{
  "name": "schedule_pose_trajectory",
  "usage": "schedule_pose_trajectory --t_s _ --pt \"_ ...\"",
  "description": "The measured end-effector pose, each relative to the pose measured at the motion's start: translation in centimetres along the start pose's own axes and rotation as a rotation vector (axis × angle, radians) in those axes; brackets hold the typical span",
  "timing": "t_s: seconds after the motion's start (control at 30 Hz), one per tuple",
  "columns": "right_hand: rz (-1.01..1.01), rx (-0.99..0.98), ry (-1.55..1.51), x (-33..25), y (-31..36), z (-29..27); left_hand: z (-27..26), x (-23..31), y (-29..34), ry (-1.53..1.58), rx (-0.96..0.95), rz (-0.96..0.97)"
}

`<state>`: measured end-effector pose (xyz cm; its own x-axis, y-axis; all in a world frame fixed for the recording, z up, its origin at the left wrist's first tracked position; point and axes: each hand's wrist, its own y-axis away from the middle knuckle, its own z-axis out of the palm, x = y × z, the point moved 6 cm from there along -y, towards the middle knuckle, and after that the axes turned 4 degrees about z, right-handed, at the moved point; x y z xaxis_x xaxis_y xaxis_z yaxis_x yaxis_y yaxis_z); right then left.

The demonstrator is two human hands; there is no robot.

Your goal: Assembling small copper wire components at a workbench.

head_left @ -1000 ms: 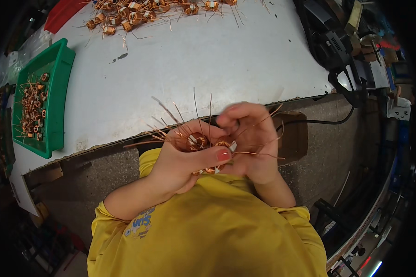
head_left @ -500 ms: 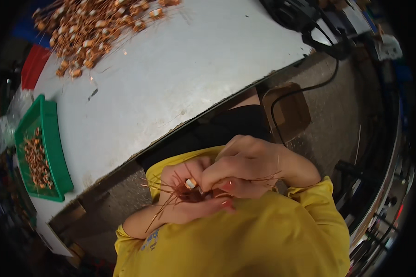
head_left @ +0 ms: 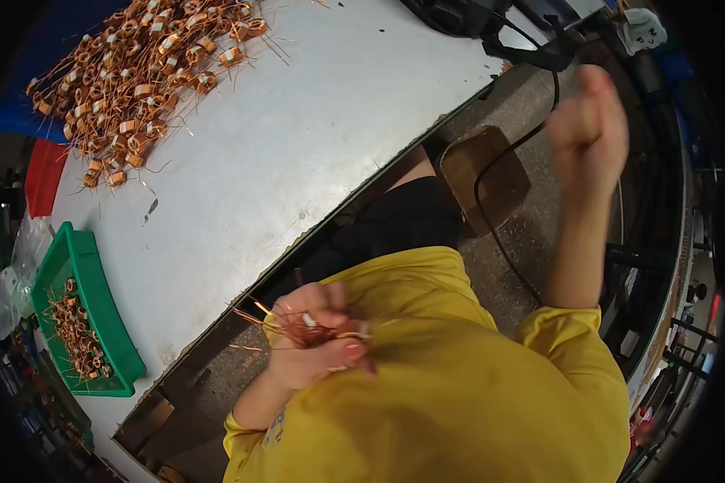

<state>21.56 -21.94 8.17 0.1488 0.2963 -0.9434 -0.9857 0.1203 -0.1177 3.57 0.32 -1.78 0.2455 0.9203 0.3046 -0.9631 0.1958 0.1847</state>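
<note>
In front of the yellow shirt, my left hand (head_left: 314, 334) is closed round several copper-wire coils (head_left: 310, 320), small wound rings with white parts. Their long thin wire ends stick out past the fingers to the left. Far from it at the upper right, my right hand (head_left: 592, 133) is raised over the floor beyond the table edge. Motion blurs it, but its fingers look curled and pressed together. Whatever may be between those fingertips cannot be made out.
A large heap of similar coils (head_left: 137, 88) lies on the white table (head_left: 242, 177). A green tray (head_left: 109, 314) with smaller coils stands at the left, near a red bin (head_left: 44, 177). Below the table edge sits a cardboard box (head_left: 491, 177), crossed by a black cable (head_left: 503, 153).
My right hand has left my left hand and swung up and out to the right. The left hand keeps the coils and stays low before the shirt. The view has shifted somewhat.
</note>
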Motion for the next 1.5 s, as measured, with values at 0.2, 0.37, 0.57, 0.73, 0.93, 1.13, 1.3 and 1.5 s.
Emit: schedule_pose_trajectory --t_s 0.2,0.37,0.57,0.73,0.93,1.13,1.3,1.5 --pt "-0.032 -0.416 0.243 2.0 1.6 0.8 -0.3 2.3 0.2 0.073 -0.025 0.134" --pt "0.047 -0.398 0.097 6.0 2.1 2.4 0.7 5.2 -0.3 0.045 -0.035 0.242" --pt "0.212 -0.200 0.143 8.4 4.8 3.6 0.6 9.9 1.9 -0.147 0.226 0.425" --pt "0.101 -0.564 0.184 8.7 4.3 4.8 0.7 12.8 3.1 -0.318 0.349 0.680" --pt "0.144 -0.568 0.184 9.4 4.4 4.4 2.2 14.3 3.8 -0.535 0.320 0.742" --pt "0.171 -0.540 0.172 10.1 4.7 3.9 1.6 13.2 2.6 -0.240 0.288 0.556" --pt "0.181 -0.561 0.194 10.4 4.8 3.6 1.7 12.0 1.6 -0.165 0.244 0.485" --pt "0.197 -0.558 0.214 10.3 5.2 3.5 2.4 13.5 1.6 -0.274 0.298 0.557"
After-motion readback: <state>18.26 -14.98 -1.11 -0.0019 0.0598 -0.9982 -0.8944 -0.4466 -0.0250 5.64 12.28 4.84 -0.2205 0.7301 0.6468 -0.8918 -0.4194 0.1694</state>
